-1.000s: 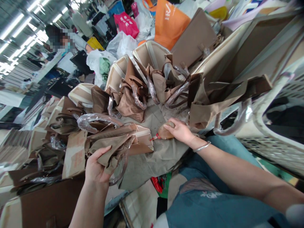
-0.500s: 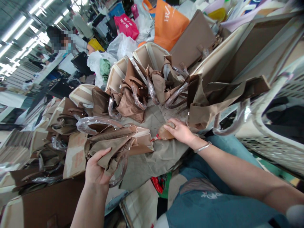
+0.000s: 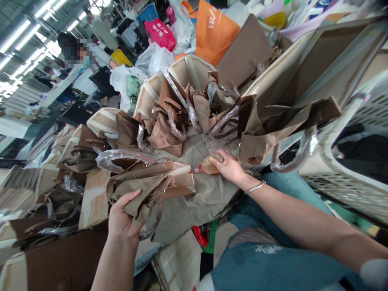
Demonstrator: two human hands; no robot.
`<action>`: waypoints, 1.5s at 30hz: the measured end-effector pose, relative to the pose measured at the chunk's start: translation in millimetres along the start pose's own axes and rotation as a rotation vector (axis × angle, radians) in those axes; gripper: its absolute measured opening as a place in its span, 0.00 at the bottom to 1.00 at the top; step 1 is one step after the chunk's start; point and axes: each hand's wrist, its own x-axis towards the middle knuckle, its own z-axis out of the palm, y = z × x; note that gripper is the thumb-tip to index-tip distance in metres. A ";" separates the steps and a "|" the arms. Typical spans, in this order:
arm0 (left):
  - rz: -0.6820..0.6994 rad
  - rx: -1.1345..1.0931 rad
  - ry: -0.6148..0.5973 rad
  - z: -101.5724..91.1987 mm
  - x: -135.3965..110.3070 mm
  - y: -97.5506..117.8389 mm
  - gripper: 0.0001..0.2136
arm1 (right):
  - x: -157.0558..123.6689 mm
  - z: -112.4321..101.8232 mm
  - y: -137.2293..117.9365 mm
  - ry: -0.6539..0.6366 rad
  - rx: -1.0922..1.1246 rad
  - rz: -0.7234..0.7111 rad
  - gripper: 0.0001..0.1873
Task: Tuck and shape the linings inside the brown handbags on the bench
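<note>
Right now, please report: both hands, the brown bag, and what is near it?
Left hand gripping brown bag. Right hand holding bottle, red tip at bag's edge, contact unclear. Other bags crowded close beyond.

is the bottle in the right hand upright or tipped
Tipped: the bottle is held on its side in the right hand, its red nozzle pointing across at the end of the brown bag.
</note>
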 end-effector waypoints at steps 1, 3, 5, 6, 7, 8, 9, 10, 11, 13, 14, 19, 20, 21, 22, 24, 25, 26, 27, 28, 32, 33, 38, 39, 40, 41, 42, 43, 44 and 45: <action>0.006 0.002 -0.005 -0.9 -0.3 -0.3 0.08 | -0.2 0.0 -0.3 -0.007 0.000 0.007 0.09; 0.019 0.010 -0.020 -3.1 -1.1 -1.0 0.07 | 0.0 -0.8 -1.7 -0.059 -0.004 0.034 0.09; 0.015 0.007 -0.037 -5.6 -1.8 -1.8 0.07 | 0.5 -2.7 -4.1 -0.150 -0.013 0.072 0.09; 0.016 0.002 -0.044 -6.8 -2.0 -2.3 0.07 | 0.8 -4.1 -5.5 -0.192 -0.019 0.090 0.09; 0.020 -0.002 -0.050 -7.8 -2.2 -2.6 0.07 | 1.2 -5.6 -7.0 -0.226 -0.026 0.108 0.09; 0.024 -0.005 -0.055 -8.5 -2.2 -3.0 0.07 | 1.5 -7.2 -8.3 -0.251 -0.031 0.125 0.09; 0.029 -0.007 -0.061 -8.8 -2.2 -3.2 0.08 | 1.8 -8.6 -9.5 -0.268 -0.034 0.143 0.10; 0.034 -0.008 -0.064 -8.8 -2.2 -3.4 0.08 | 2.0 -9.8 -10.4 -0.279 -0.038 0.162 0.10; 0.039 -0.010 -0.065 -8.5 -2.2 -3.6 0.08 | 2.1 -10.6 -11.0 -0.288 -0.041 0.180 0.11; 0.041 -0.011 -0.061 -7.6 -2.2 -3.7 0.09 | 1.7 -11.3 -11.6 -0.300 -0.043 0.190 0.12; 0.042 -0.012 -0.057 -7.1 -2.2 -3.8 0.09 | 1.2 -11.0 -11.6 -0.294 -0.041 0.172 0.11; 0.054 -0.016 -0.051 -7.4 -1.6 -4.8 0.08 | -1.3 -7.8 -9.7 -0.211 -0.024 0.041 0.10; 0.054 -0.014 -0.050 -7.8 -1.6 -5.0 0.08 | -1.5 -7.5 -9.3 -0.229 -0.021 0.042 0.10; 0.050 -0.012 -0.050 -8.1 -1.6 -5.1 0.08 | -1.5 -7.4 -9.1 -0.256 -0.015 0.048 0.11; 0.047 -0.008 -0.051 -8.3 -1.8 -5.2 0.07 | -1.4 -7.5 -9.0 -0.282 -0.007 0.054 0.11; 0.048 0.001 -0.058 -7.9 -2.7 -5.1 0.07 | -1.0 -8.0 -9.1 -0.279 0.004 0.051 0.11; 0.052 0.006 -0.066 -7.4 -3.3 -4.9 0.08 | -0.7 -8.3 -9.2 -0.250 0.003 0.043 0.11; 0.057 0.010 -0.074 -6.7 -3.9 -4.7 0.08 | -0.6 -8.6 -9.2 -0.221 0.001 0.037 0.10; 0.059 0.012 -0.078 -5.9 -4.4 -4.4 0.08 | -0.5 -8.8 -9.3 -0.206 0.001 0.035 0.10; 0.060 0.012 -0.081 -5.2 -4.9 -4.3 0.09 | -0.4 -9.0 -9.3 -0.215 0.004 0.038 0.10; 0.065 0.011 -0.068 -3.9 -4.6 -4.2 0.10 | -0.5 -11.0 -10.0 -0.301 0.033 0.051 0.11; 0.068 0.013 -0.064 -4.1 -4.1 -4.2 0.10 | -0.4 -11.9 -10.6 -0.286 0.035 0.042 0.11; 0.071 0.012 -0.078 -5.9 -2.0 -4.6 0.10 | -1.6 -15.5 -14.4 -0.277 0.069 0.026 0.11; 0.069 0.011 -0.083 -6.0 -1.9 -4.6 0.10 | -2.5 -15.2 -14.8 -0.308 0.080 0.015 0.11; 0.066 0.010 -0.085 -6.0 -1.9 -4.6 0.10 | -3.6 -14.6 -15.1 -0.328 0.086 -0.005 0.10; 0.065 0.010 -0.086 -5.9 -1.9 -4.5 0.10 | -4.8 -13.7 -15.3 -0.334 0.084 -0.030 0.10; 0.064 0.011 -0.086 -5.8 -2.0 -4.5 0.10 | -5.9 -12.8 -15.3 -0.324 0.076 -0.057 0.09; 0.062 0.014 -0.085 -5.7 -2.1 -4.4 0.10 | -6.8 -12.0 -15.3 -0.303 0.068 -0.083 0.09; 0.061 0.015 -0.080 -5.6 -2.2 -4.4 0.10 | -7.5 -11.4 -15.2 -0.275 0.064 -0.104 0.09; 0.059 0.017 -0.072 -5.6 -2.2 -4.4 0.09 | -7.9 -11.2 -15.0 -0.251 0.063 -0.119 0.09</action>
